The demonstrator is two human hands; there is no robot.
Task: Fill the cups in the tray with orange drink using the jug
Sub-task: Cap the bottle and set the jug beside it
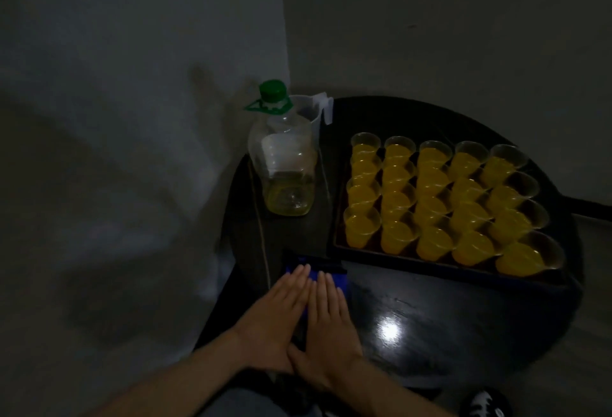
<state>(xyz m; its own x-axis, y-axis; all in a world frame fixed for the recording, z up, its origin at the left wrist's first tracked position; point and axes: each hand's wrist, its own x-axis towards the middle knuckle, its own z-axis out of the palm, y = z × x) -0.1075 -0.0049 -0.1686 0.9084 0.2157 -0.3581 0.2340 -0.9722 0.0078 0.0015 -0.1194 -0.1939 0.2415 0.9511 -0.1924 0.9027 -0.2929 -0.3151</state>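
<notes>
Left hand (275, 314) and right hand (326, 320) lying flat, fingers straight, touching at thumbs, holding nothing, on tabletop (430, 317). Cups (440, 201) sitting full in tray (381, 259). Jug (309, 108) standing behind bottle (284, 158), beside tray.

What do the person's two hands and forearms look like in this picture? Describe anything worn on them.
Both the left hand and the right hand are bare: no gloves, and no rings, watch or bracelet can be made out in the dim light. The forearms are uncovered as far as the frame shows, with no sleeve visible. The fingers look slim with short nails.
</notes>
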